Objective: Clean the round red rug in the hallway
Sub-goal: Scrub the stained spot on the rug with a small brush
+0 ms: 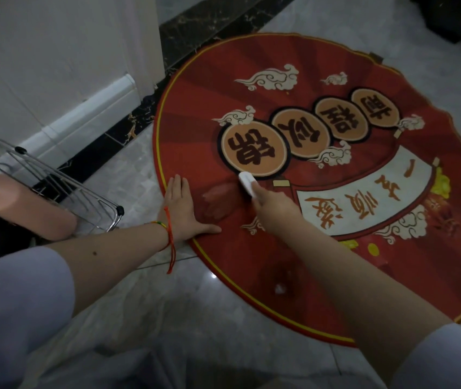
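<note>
The round red rug (322, 192) lies on the hallway floor; the left hand (180, 207) presses flat on its left edge; the right hand (272, 209) grips a white brush (246, 183); scrub short strokes over the pale stain (218, 197) beside it, keeping the edge pinned.

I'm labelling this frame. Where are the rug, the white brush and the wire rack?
rug (364, 276): head view, bare red field.
white brush (246, 183): head view, its white head.
wire rack (63, 189): head view, its wires.

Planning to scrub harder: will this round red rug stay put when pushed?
Probably not. The round red rug looks thin and floppy, and its far edge ripples. The glossy marble floor likely lets it slide, perhaps why the left hand presses its edge.
</note>
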The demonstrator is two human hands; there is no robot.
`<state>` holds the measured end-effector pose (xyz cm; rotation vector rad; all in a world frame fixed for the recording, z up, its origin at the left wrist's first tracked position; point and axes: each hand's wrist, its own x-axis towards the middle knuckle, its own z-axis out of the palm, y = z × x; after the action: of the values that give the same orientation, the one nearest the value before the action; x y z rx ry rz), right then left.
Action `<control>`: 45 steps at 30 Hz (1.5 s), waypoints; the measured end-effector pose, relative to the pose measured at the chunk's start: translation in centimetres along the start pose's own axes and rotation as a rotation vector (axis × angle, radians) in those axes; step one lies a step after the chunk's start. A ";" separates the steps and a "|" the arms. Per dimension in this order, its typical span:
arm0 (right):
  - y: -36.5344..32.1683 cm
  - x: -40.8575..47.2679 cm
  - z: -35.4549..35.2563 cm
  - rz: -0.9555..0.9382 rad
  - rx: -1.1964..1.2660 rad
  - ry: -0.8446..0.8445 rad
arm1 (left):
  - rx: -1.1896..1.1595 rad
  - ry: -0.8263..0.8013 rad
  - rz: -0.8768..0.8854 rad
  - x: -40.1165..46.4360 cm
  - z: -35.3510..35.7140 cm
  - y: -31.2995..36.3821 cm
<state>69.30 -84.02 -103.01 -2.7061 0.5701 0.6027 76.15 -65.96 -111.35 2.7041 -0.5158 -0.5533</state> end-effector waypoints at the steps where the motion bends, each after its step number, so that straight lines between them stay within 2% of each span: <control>1: -0.7 -0.4 0.7 -0.053 0.000 -0.012 | 0.011 -0.003 -0.002 0.1 0.1 0.0; 4: -1.6 -1.3 2.0 -0.205 0.008 -0.048 | 0.036 0.004 -0.005 0.2 0.2 0.1; 9: 2.3 0.7 -0.6 0.027 0.008 0.014 | 0.024 -0.018 0.005 -0.1 -0.1 0.0; 14: -0.5 -2.0 2.2 -0.189 -0.006 -0.017 | 0.051 -0.002 -0.017 0.1 0.1 0.3; 20: 2.3 -0.5 -0.2 0.009 -0.021 -0.002 | 0.053 -0.012 -0.004 0.0 0.0 0.3; 25: -0.2 -2.4 2.0 -0.197 -0.037 -0.036 | 0.037 -0.004 -0.018 0.1 0.0 0.5; 30: 1.8 -0.2 -0.2 -0.005 -0.051 -0.004 | 0.009 -0.019 -0.010 0.0 -0.1 0.2; 35: -2.9 -3.0 3.6 -0.263 -0.006 -0.071 | -0.003 0.013 0.028 -0.5 0.0 -0.6; 36: -2.8 -2.6 3.2 -0.262 -0.016 -0.067 | -0.008 0.015 0.033 -0.5 0.0 -0.7; 40: -0.9 -0.2 0.9 -0.059 -0.034 -0.009 | -0.007 0.000 0.020 -0.9 -0.1 -1.2; 45: -4.4 -2.9 3.4 -0.279 0.017 -0.074 | -0.049 0.020 0.049 -1.3 -0.2 -1.5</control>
<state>67.67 -77.94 -103.71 -2.6680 0.1724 0.6151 75.59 -64.02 -111.35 2.6400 -0.5545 -0.5182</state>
